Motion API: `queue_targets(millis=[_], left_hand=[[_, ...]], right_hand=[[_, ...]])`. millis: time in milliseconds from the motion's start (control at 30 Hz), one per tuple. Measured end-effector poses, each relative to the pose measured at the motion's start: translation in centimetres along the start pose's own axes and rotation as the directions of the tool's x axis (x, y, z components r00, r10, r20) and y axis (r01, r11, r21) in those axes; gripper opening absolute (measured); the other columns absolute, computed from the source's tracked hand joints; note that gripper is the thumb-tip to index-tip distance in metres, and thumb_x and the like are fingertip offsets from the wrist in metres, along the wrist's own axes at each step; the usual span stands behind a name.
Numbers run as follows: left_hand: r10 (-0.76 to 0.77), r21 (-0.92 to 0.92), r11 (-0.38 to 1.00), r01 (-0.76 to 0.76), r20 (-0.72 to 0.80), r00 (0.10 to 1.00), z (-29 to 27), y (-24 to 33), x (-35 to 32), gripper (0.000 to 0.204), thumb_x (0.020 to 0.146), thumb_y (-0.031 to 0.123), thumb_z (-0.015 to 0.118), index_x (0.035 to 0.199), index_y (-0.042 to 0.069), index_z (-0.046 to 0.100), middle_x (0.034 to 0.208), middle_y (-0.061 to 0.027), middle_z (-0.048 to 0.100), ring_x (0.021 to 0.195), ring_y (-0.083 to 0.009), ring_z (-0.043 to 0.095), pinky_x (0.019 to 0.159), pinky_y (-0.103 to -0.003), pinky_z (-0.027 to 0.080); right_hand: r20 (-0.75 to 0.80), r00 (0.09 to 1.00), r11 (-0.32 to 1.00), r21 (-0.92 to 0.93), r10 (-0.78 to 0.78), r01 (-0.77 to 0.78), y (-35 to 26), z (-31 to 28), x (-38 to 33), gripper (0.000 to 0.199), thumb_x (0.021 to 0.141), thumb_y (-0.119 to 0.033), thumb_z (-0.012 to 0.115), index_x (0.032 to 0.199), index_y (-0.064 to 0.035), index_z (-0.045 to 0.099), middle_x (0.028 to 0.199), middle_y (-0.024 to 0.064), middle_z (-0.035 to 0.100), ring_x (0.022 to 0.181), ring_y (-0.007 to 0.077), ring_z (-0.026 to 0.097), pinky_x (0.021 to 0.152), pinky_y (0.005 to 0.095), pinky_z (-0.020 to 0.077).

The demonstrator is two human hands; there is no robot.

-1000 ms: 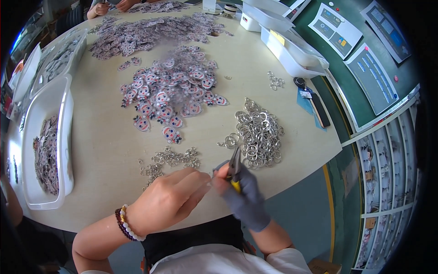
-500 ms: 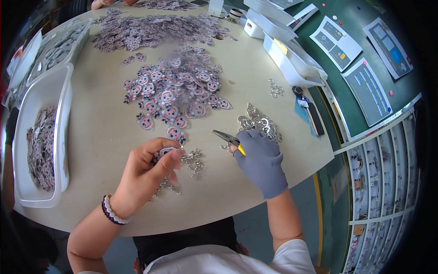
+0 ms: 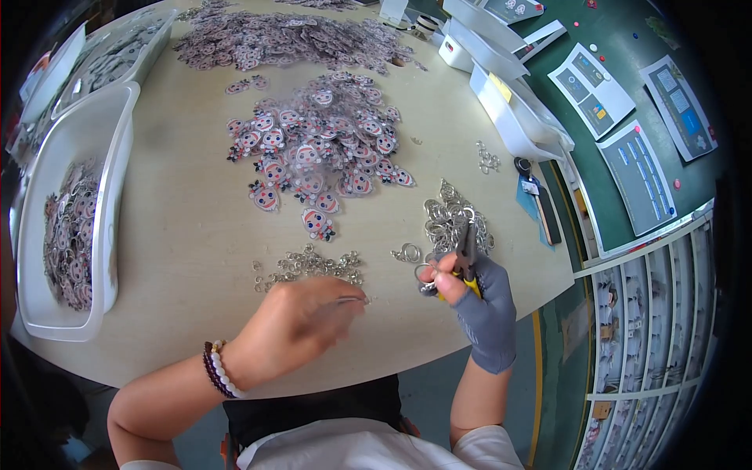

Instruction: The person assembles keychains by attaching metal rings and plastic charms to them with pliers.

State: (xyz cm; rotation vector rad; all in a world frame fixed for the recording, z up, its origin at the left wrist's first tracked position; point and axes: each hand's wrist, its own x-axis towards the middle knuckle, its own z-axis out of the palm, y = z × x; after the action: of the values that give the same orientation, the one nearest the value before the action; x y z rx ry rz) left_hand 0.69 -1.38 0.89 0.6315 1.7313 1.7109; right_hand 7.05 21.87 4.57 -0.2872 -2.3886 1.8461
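Observation:
My left hand (image 3: 294, 325), blurred by motion, is closed on a flat printed charm (image 3: 351, 300); only its thin edge shows past the fingers. My right hand (image 3: 484, 313), in a grey fingerless glove, holds pliers (image 3: 467, 254) with yellow and black handles, jaws pointing away from me. Between its bare thumb and fingertip is also a metal key ring (image 3: 424, 274). Just beyond that hand lies a heap of key rings (image 3: 448, 215), with a loose one (image 3: 408, 252) left of it. Small metal rings (image 3: 313, 265) are scattered beyond my left hand.
Printed character charms (image 3: 313, 153) are piled mid-table, with a larger heap (image 3: 290, 39) behind. At left stands a white bin (image 3: 119, 188) holding charms with rings. White trays (image 3: 513, 117) line the right edge, near a black-handled tool (image 3: 546, 211). Shelving (image 3: 642, 329) stands beyond the table at right.
My right hand has picked up a key ring, and the pliers have swung to point away from me. My left hand has moved right and nearer to me, turning its back upward.

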Motion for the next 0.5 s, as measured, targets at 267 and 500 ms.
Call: queue_targets(millis=[267, 500], left_hand=[[0.404, 0.319, 0.863, -0.391, 0.028, 0.914, 0.9, -0.1, -0.4, 0.022, 0.083, -0.005, 0.06, 0.105, -0.001, 0.06, 0.087, -0.0157, 0.058, 0.075, -0.0335, 0.06, 0.064, -0.038, 0.049], [0.5, 0.368, 0.802, -0.471, 0.019, 0.866, 1.1, 0.0, -0.7, 0.024, 0.081, -0.005, 0.063, 0.104, -0.001, 0.06, 0.084, -0.015, 0.056, 0.07, -0.0325, 0.059, 0.061, -0.037, 0.048]], right_hand=[[0.088, 0.992, 0.934, 0.353, -0.085, 0.049, -0.6, 2.6, -1.7, 0.01, 0.087, 0.0, 0.064, 0.097, -0.0022, 0.064, 0.095, 0.01, 0.067, 0.094, 0.0178, 0.064, 0.087, 0.0324, 0.0487], [0.073, 0.985, 0.968, 0.208, -0.158, 0.14, -0.9, 3.4, -2.1, 0.009, 0.087, -0.002, 0.065, 0.096, -0.0008, 0.063, 0.095, 0.0085, 0.065, 0.092, 0.0153, 0.061, 0.085, 0.0301, 0.0469]])
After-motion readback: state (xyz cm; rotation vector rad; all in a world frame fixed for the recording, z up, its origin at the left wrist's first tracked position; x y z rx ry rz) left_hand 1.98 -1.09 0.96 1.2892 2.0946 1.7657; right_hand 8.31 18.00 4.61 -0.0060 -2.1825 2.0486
